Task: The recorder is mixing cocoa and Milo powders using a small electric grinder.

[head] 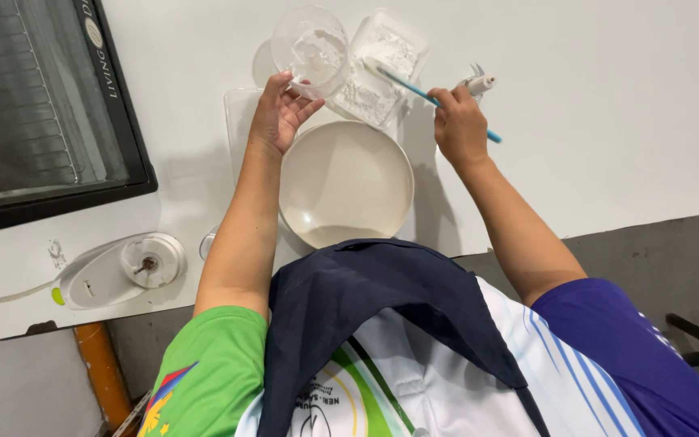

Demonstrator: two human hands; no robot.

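Note:
My left hand [278,113] grips a clear glass bowl [311,50] by its near rim; white powder clings to its inside. My right hand [459,123] holds a thin blue-handled spoon [430,97], whose tip reaches into a clear square container [382,69] of white powder. An empty round beige plate [345,182] sits between my arms, just in front of me. A small white and grey object [477,82] lies just beyond my right hand.
A dark glass-fronted oven [42,105] stands at the left of the white table [608,105]. A white hand mixer base [119,271] with a cord lies near the table's front left edge. A clear board [240,113] lies under the bowls.

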